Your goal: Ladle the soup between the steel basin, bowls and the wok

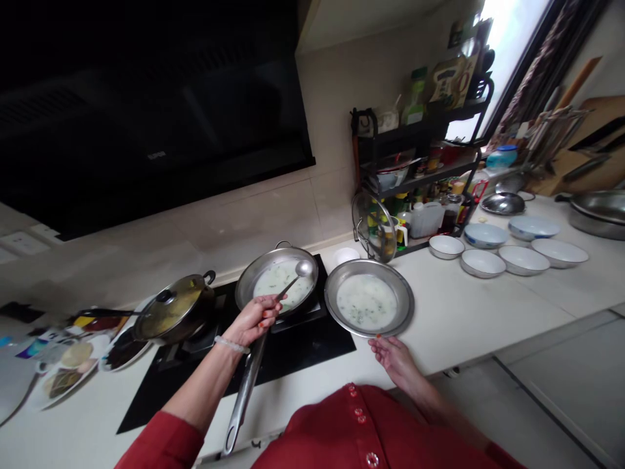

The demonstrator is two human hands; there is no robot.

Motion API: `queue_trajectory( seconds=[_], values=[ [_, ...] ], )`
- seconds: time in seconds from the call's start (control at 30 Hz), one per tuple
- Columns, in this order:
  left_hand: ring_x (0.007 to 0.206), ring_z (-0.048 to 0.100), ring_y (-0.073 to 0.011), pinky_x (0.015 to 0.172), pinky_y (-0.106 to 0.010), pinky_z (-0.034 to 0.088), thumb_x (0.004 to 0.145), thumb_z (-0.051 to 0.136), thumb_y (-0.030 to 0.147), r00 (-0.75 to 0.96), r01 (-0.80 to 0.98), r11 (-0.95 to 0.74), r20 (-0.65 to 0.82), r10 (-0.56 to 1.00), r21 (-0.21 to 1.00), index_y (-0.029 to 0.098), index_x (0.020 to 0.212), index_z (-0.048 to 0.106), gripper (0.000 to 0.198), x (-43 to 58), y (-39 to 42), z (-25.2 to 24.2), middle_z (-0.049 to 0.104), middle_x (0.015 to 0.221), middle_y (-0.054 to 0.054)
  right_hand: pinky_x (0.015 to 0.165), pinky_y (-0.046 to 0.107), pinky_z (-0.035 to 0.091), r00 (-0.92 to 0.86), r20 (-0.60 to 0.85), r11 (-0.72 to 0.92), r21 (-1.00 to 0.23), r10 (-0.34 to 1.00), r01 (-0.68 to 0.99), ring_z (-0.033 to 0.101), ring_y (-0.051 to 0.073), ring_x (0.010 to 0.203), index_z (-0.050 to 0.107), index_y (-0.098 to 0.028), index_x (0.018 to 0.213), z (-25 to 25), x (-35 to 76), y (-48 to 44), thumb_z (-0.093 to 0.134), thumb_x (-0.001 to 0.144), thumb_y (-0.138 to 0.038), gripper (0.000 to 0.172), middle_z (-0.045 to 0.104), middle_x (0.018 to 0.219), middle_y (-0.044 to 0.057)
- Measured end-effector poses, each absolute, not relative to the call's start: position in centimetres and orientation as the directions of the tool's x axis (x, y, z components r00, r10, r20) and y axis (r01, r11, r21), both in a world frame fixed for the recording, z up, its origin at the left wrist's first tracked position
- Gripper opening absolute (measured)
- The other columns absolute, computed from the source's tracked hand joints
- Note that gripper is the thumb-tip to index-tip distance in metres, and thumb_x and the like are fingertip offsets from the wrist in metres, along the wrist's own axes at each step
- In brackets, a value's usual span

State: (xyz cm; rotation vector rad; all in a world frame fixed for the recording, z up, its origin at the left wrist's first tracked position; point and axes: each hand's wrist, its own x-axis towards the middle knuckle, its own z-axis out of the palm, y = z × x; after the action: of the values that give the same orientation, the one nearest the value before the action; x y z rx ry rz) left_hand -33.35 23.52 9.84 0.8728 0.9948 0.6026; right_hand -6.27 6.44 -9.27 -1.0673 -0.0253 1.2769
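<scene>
My left hand (256,317) is closed round the handle of a metal ladle (303,268). Its round bowl hangs over the steel frying pan (247,273), which stands on the black hob and holds a white soupy mix with green bits. Right of the hob, a wide metal basin (404,293) sits on the worktop with a similar white mix (366,303) inside. At the basin's near rim is my right hand (393,357), its fingers curled and fingertips against the edge. The pan's long handle (244,397) points towards me, below my left forearm.
A lidded pot (170,309) occupies the hob's left side, with plates of food (71,374) beyond. A glass lid (374,228) leans against the black spice rack (420,176). Several bowls (481,262) stand on the right worktop. The dark hood (156,117) hangs above the hob.
</scene>
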Motion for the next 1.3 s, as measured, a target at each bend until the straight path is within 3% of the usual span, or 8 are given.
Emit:
queue_trajectory(
  seconds=[0.23, 0.37, 0.63, 0.8, 1.0, 1.3],
  values=[
    [0.030, 0.031, -0.0015, 0.029, -0.013, 0.016, 0.073, 0.059, 0.001, 0.209, 0.158, 0.468, -0.493, 0.845, 0.869, 0.008, 0.075, 0.058, 0.008, -35.8, 25.2, 7.5, 0.055, 0.050, -0.001, 0.053, 0.023, 0.044, 0.358, -0.519, -0.113, -0.672, 0.776, -0.731, 0.062, 0.014, 0.060, 0.059, -0.019, 0.065, -9.4, -6.2, 6.5, 0.081, 0.056, -0.021, 0.024, 0.071, 0.068, 0.005],
    [0.030, 0.032, -0.0016, 0.030, -0.013, 0.013, 0.070, 0.062, 0.000, 0.211, 0.184, 0.479, -0.510, 0.834, 0.859, 0.010, 0.072, 0.056, 0.011, -35.1, 25.2, 6.6, 0.056, 0.048, -0.001, 0.053, 0.023, 0.044, 0.357, -0.517, -0.113, -0.674, 0.778, -0.730, 0.062, 0.014, 0.060, 0.058, -0.020, 0.064, -9.4, -6.1, 6.5, 0.080, 0.057, -0.021, 0.023, 0.071, 0.068, 0.004],
    [0.030, 0.034, -0.0021, 0.030, -0.013, 0.011, 0.068, 0.060, -0.005, 0.272, 0.120, 0.549, -0.559, 0.783, 0.827, 0.011, 0.068, 0.053, 0.018, -34.0, 25.3, 5.7, 0.054, 0.048, -0.001, 0.052, 0.023, 0.044, 0.368, -0.521, -0.105, -0.673, 0.771, -0.733, 0.061, 0.014, 0.059, 0.059, -0.019, 0.063, -9.6, -6.2, 6.6, 0.080, 0.055, -0.019, 0.024, 0.070, 0.067, 0.004],
    [0.031, 0.029, 0.0007, 0.029, -0.010, 0.015, 0.076, 0.049, -0.003, 0.320, 0.018, 0.656, -0.626, 0.711, 0.755, 0.009, 0.076, 0.054, 0.013, -34.7, 25.9, 6.6, 0.053, 0.054, -0.001, 0.052, 0.024, 0.044, 0.375, -0.515, -0.104, -0.682, 0.771, -0.724, 0.061, 0.014, 0.059, 0.058, -0.020, 0.064, -9.4, -6.2, 6.5, 0.080, 0.056, -0.020, 0.023, 0.070, 0.068, 0.005],
    [0.032, 0.026, 0.0006, 0.027, -0.010, 0.016, 0.081, 0.037, -0.005, 0.376, -0.116, 0.771, -0.691, 0.618, 0.626, 0.009, 0.091, 0.052, 0.022, -36.1, 26.2, 7.4, 0.046, 0.060, 0.002, 0.052, 0.025, 0.045, 0.365, -0.504, -0.112, -0.691, 0.783, -0.714, 0.063, 0.016, 0.061, 0.056, -0.021, 0.065, -9.6, -6.2, 6.5, 0.080, 0.057, -0.022, 0.025, 0.070, 0.068, 0.004],
    [0.032, 0.027, 0.0004, 0.026, -0.010, 0.017, 0.084, 0.036, -0.002, 0.370, -0.209, 0.806, -0.718, 0.590, 0.554, 0.009, 0.095, 0.050, 0.021, -36.9, 26.0, 8.5, 0.044, 0.060, 0.003, 0.052, 0.023, 0.045, 0.358, -0.515, -0.107, -0.671, 0.778, -0.733, 0.061, 0.014, 0.059, 0.057, -0.020, 0.064, -9.6, -6.2, 6.6, 0.081, 0.057, -0.021, 0.025, 0.070, 0.067, 0.004]
  ],
)
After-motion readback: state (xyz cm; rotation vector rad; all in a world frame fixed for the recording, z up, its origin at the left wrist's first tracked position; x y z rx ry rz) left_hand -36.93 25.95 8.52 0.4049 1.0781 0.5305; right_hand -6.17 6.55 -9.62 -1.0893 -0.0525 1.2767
